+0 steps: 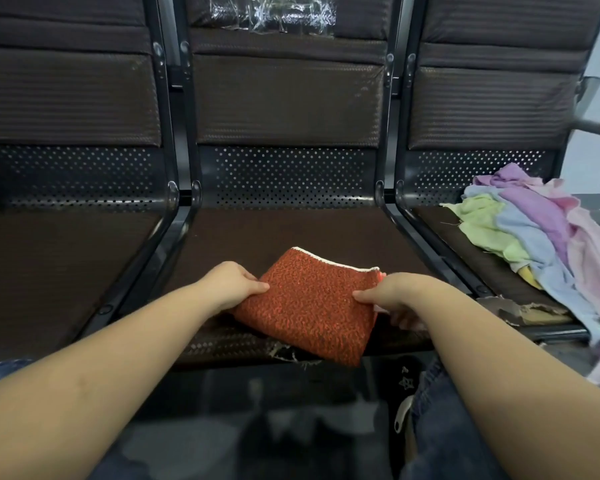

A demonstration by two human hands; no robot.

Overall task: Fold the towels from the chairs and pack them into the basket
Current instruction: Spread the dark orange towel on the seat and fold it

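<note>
Orange towel [309, 303] is sitting folded on the middle seat [326, 230]; left hand [231, 284] is pinching its left edge, right hand [394, 296] is pinching the right, lower fingers maybe tucked under. Pastel towels [530, 230] are piling up on the right seat [440, 223].

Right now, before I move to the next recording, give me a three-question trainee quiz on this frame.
1. True or false: both hands grip the orange towel.
2. Multiple choice: the unfolded pile of towels lies on A) the left seat, B) the middle seat, C) the right seat.
3. Fill in: the orange towel rests on the ____ seat.

Key: 1. True: the left hand pinches its left edge and the right hand its right edge. 2. C. 3. Middle.
</note>
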